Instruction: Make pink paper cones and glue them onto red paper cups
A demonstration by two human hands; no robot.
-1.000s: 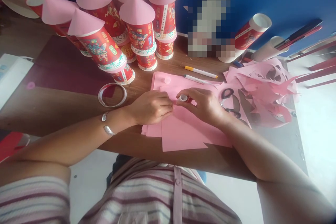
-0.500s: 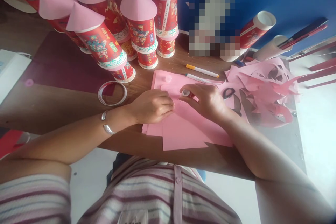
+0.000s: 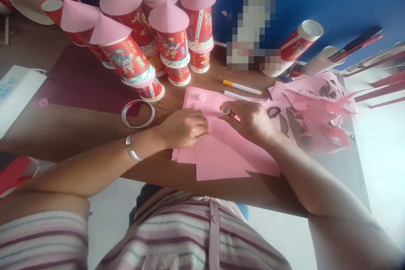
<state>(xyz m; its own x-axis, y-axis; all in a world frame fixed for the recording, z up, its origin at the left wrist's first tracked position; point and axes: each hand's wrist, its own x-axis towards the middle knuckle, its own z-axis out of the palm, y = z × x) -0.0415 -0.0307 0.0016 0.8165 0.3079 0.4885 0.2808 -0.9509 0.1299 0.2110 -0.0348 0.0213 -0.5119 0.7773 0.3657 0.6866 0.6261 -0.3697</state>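
Observation:
Over a stack of pink paper (image 3: 218, 164), my right hand (image 3: 253, 120) is closed around a glue stick (image 3: 225, 111), whose round white end shows between thumb and forefinger. Tiny white crumbs (image 3: 215, 121) lie on the sheet just left of it. My left hand (image 3: 186, 127) rests on the left part of the paper with its fingers curled; whatever is under the fingertips is hidden. A small pale cap (image 3: 202, 96) stands on the paper above both hands. Black-handled scissors (image 3: 273, 112) lie partly hidden beyond my right hand.
Red paper-cup towers with pink cone roofs (image 3: 168, 17) stand at the back left. A roll of tape (image 3: 138, 114) lies left of the paper. Behind it are a yellow marker (image 3: 242, 87) and a green-tipped marker (image 3: 236, 95). Pink scraps (image 3: 319, 109) heap up on the right, near a pen cup (image 3: 322, 61).
The camera view has shifted slightly, so the cup towers sit a little lower and further right. Both hands stay almost in place; the glue stick has moved barely to the right.

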